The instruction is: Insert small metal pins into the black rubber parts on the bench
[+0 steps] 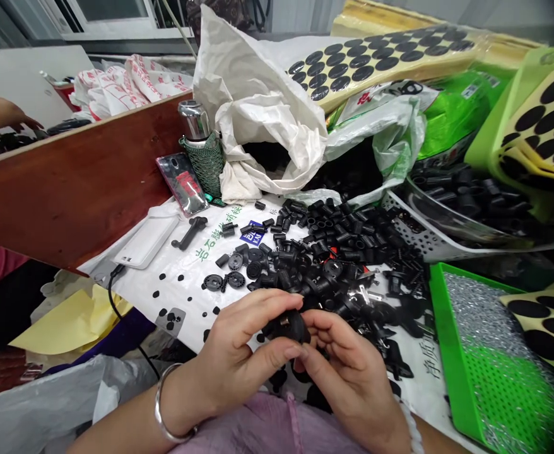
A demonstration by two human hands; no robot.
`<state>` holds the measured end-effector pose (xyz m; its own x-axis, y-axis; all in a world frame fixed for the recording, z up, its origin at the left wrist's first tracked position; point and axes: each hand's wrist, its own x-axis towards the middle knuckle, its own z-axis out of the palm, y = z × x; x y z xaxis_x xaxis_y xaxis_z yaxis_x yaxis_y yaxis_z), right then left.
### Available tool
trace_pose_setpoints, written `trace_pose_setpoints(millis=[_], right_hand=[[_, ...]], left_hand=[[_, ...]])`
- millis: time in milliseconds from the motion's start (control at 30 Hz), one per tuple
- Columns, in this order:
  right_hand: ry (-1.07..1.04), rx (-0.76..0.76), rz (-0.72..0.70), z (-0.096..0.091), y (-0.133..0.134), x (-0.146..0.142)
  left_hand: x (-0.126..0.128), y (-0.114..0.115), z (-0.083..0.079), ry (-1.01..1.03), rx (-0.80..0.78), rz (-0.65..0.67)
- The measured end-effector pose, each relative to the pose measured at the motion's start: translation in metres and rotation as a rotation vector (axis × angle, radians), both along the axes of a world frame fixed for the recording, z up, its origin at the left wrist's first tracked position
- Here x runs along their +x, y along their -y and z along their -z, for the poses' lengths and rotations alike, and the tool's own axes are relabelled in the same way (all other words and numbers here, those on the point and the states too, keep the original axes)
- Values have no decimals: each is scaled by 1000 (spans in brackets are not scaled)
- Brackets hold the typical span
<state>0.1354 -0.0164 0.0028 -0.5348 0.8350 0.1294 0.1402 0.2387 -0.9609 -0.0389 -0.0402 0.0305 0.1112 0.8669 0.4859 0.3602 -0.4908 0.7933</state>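
My left hand (239, 353) and my right hand (353, 372) meet low in the middle, over my lap. Both pinch one small round black plastic part (289, 326) between thumb and fingers. A silver bangle (163, 410) circles my left wrist. Just beyond my fingers lies a big heap of small black plastic parts (334, 252) on a white printed sheet (187, 271). Black round discs (232, 271) and a black handle-shaped piece (189, 232) lie apart on the sheet's left side.
A green tray (440, 328) with small metal screws sits at the right. Yellow sheets of black round pads (376, 60) lie behind and right. A white basket (423, 236), white bags (258, 107), a flask (196, 123), a phone (182, 183), a white power bank (147, 239) and a wooden board (78, 183) surround the heap. Another person's hand (2, 116) is at far left.
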Motion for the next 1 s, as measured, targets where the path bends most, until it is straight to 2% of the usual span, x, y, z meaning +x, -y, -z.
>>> trace_pose_setpoints(millis=[267,367,533,700,767,800,933,1000], right_hand=[[16,85,112,9,4,-6],[26,179,147,13,3,-9],[136,456,149,8,-5,-11],[146,509,127,2,-9,-12],[127,436,102,1,-9,-12],[99,337,85,1,-8,-13],[-65,-288,20,-1,-8,-17],[-95,-416,4,-3,-11,-18]], left_hand=[[6,1,9,55,-8,-66],[8,1,16,95,-32,-82],[9,-1,23,163,-111,-131],[10,-3,25,224,-179,-172],[11,-3,26,256,-220,-168],[11,-3,27,273,-237,-168],[13,-4,35,334,-304,-201],[14,-5,39,393,-341,-201]])
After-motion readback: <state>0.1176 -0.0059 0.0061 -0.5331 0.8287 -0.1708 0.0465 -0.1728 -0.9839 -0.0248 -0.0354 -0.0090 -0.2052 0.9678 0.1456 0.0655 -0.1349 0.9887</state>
